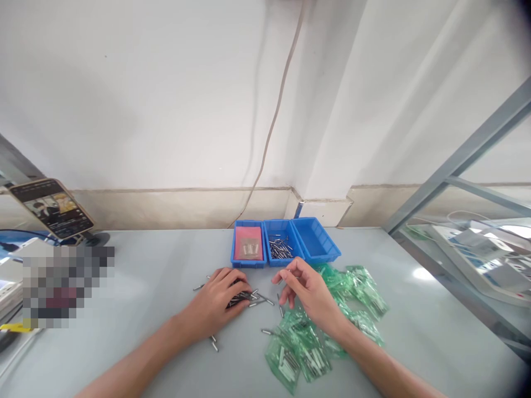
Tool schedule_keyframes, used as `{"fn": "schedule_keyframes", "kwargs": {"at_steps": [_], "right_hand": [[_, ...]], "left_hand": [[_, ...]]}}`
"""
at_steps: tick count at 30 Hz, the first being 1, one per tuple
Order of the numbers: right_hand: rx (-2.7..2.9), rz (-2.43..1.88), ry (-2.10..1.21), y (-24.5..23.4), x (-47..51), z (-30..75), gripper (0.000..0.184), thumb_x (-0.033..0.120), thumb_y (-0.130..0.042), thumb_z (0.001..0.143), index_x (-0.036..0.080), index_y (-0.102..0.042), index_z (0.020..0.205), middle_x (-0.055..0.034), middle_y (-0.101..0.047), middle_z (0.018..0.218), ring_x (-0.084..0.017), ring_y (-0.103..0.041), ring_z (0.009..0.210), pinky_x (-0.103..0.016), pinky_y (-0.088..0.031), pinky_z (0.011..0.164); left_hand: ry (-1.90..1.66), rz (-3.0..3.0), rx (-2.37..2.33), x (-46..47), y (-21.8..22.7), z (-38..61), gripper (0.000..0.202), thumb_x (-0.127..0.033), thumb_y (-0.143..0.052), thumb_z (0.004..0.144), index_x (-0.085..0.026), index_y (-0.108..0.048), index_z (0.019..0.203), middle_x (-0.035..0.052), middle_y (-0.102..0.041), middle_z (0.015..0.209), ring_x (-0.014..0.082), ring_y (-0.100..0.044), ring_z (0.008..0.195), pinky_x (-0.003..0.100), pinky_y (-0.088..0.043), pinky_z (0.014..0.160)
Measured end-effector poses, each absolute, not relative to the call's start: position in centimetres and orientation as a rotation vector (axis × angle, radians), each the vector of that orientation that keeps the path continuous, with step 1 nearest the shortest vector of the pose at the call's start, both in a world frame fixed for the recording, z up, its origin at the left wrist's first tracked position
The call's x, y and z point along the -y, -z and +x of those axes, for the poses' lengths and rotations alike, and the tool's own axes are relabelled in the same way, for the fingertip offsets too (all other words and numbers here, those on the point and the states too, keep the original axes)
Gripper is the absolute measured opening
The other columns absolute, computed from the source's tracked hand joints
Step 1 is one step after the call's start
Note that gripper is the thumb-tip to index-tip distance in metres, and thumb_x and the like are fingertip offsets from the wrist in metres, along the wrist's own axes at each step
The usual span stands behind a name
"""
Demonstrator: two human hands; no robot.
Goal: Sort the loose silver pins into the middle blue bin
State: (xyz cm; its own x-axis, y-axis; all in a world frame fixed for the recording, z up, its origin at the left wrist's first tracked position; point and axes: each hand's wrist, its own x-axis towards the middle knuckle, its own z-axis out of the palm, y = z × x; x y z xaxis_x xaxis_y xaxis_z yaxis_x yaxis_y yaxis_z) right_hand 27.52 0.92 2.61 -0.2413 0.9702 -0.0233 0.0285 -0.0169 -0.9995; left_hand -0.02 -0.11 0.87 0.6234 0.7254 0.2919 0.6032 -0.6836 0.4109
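My left hand (222, 301) lies palm down on the grey table (149, 309), its fingers curled over a bunch of small metal pins (253, 298). More pins are scattered around it. My right hand (305, 290) hovers just right of the pins, thumb and fingertips drawn together in a pinch; what it holds, if anything, I cannot make out. Under and right of that hand lies a heap of small green plastic bags (332, 326), several holding pins.
Three blue bins stand at the wall: the left bin (248, 247) has a pink pad, the middle bin (281, 247) holds pins, the right bin (317, 243) looks bare. A phone (52, 207) on a stand sits far left. A metal frame (456, 166) rises at the right.
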Motion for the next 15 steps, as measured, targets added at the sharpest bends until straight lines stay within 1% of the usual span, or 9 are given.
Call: {"fn": "schedule_keyframes", "kwargs": {"at_steps": [3,6,7,10,12,15], "right_hand": [[1.366,-1.128,-1.386,-2.49,-1.07,27.58,0.042,0.061,-0.068,0.1,0.024,-0.051,0.091,0.0001,-0.074,0.085,-0.015,-0.07,0.055,-0.024,-0.049,0.046],[1.36,-1.111,-1.38,-2.37,-1.21,27.8,0.046,0.067,-0.066,0.1,0.024,-0.054,0.09,0.0051,-0.064,0.068,-0.013,-0.062,0.049,-0.024,-0.048,0.045],[1.359,-1.12,-1.356,-2.35,-1.23,27.89,0.047,0.068,-0.066,0.099,0.024,-0.055,0.089,0.0067,-0.06,0.063,-0.012,-0.057,0.046,-0.023,-0.045,0.044],[1.356,-1.162,-1.309,-2.35,-1.28,28.1,0.049,0.07,-0.066,0.097,0.023,-0.058,0.091,0.0083,-0.052,0.061,-0.009,-0.048,0.044,-0.022,-0.038,0.043],[1.369,-1.176,-1.276,-2.4,-1.33,28.19,0.049,0.07,-0.063,0.1,0.022,-0.061,0.092,0.0079,-0.05,0.062,-0.009,-0.044,0.046,-0.022,-0.036,0.044],[1.391,-1.162,-1.246,-2.52,-1.42,28.24,0.044,0.065,-0.059,0.103,0.022,-0.066,0.1,0.0049,-0.054,0.07,-0.009,-0.046,0.049,-0.023,-0.038,0.046]], "left_hand": [[-0.646,2.581,-1.079,0.1,-0.87,-0.03,0.012,-0.024,-0.065,0.107,-0.023,-0.068,0.119,0.0064,-0.066,0.125,0.0251,-0.061,0.113,0.042,-0.05,0.102],[-0.644,2.587,-1.074,0.04,-0.82,-0.02,0.012,-0.025,-0.064,0.108,-0.023,-0.068,0.119,0.0065,-0.066,0.124,0.0251,-0.061,0.113,0.042,-0.05,0.102],[-0.644,2.587,-1.072,0.02,-0.81,-0.01,0.012,-0.025,-0.063,0.108,-0.023,-0.068,0.119,0.0066,-0.066,0.124,0.0251,-0.061,0.113,0.042,-0.05,0.103],[-0.634,2.582,-1.077,0.01,-0.81,0.03,0.012,-0.026,-0.063,0.108,-0.023,-0.067,0.12,0.0068,-0.065,0.125,0.0254,-0.06,0.113,0.043,-0.05,0.103],[-0.617,2.58,-1.082,0.04,-0.84,0.04,0.012,-0.025,-0.063,0.108,-0.024,-0.067,0.12,0.0069,-0.065,0.125,0.0258,-0.06,0.113,0.043,-0.049,0.102],[-0.603,2.581,-1.084,0.09,-0.88,0.03,0.013,-0.025,-0.063,0.108,-0.023,-0.066,0.121,0.0071,-0.065,0.126,0.026,-0.06,0.114,0.044,-0.049,0.103]]}}
